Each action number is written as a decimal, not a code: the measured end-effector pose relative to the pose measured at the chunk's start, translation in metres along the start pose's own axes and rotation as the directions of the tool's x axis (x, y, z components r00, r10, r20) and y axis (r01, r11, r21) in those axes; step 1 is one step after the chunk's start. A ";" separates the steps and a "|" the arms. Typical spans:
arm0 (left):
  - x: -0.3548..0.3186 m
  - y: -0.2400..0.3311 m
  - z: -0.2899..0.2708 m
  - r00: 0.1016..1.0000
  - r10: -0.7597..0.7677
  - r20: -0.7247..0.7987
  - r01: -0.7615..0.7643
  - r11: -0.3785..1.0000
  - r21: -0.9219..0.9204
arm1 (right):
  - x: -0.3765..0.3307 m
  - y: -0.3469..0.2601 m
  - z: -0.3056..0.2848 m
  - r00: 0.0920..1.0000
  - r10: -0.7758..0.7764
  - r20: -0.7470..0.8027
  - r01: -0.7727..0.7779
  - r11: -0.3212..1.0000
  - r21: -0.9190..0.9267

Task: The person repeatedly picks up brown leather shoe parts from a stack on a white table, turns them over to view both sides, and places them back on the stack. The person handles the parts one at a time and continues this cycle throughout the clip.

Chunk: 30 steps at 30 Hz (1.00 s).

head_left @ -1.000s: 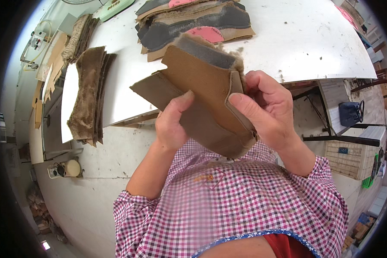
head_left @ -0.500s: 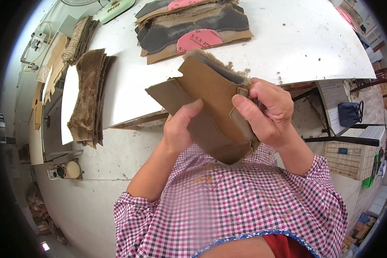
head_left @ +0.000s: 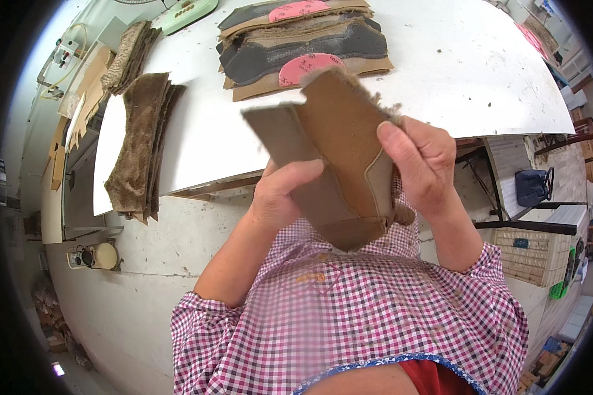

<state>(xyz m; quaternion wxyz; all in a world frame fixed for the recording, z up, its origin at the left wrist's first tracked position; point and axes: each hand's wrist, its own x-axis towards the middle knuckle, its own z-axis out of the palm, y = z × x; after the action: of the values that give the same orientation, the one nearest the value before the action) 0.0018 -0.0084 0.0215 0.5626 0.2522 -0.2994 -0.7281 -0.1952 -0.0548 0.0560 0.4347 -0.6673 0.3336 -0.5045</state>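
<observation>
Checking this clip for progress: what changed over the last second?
Both hands, left hand and right hand, kept their grip on the brown suede piece and turned it more upright, lifting it toward the table. The furry stack and sole pile stayed put.

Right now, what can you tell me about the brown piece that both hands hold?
The brown piece looks like suede with a fuzzy, furry edge along its top. It is flat panels joined by a seam, with a greyer flap sticking out to the left. It is held up in the air above the white table. The left hand and right hand pinch it with their fingers.
</observation>
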 end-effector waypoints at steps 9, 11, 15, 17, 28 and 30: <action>-0.008 -0.060 -0.050 0.962 -0.187 0.199 0.106 0.927 0.361 | 0.069 0.004 -0.007 0.849 0.367 -0.380 -0.137 0.849 0.511; -0.008 -0.061 -0.034 0.962 -0.236 0.140 0.163 0.901 0.402 | 0.078 0.009 -0.004 0.827 0.387 -0.407 -0.100 0.814 0.572; -0.004 -0.037 -0.012 0.933 -0.321 0.162 0.203 0.843 0.498 | 0.081 0.039 -0.010 0.933 0.300 -0.199 -0.159 0.840 0.519; -0.005 -0.027 -0.005 0.947 -0.302 0.112 0.232 0.881 0.412 | 0.068 0.048 -0.018 0.916 0.394 -0.075 -0.307 0.809 0.501; -0.018 0.001 -0.001 0.993 -0.118 0.011 0.117 0.990 0.076 | -0.006 0.073 -0.028 0.645 0.615 0.453 -0.732 0.329 0.597; -0.023 0.010 0.005 0.986 -0.144 -0.079 0.153 0.980 0.125 | 0.011 0.064 -0.045 0.729 0.586 0.353 -0.632 0.380 0.675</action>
<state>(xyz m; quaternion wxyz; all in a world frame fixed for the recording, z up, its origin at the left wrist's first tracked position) 0.0102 0.0132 0.0329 0.4991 0.3353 -0.3071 -0.7377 -0.2363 -0.1009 0.0062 0.8346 -0.2632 0.2986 -0.3808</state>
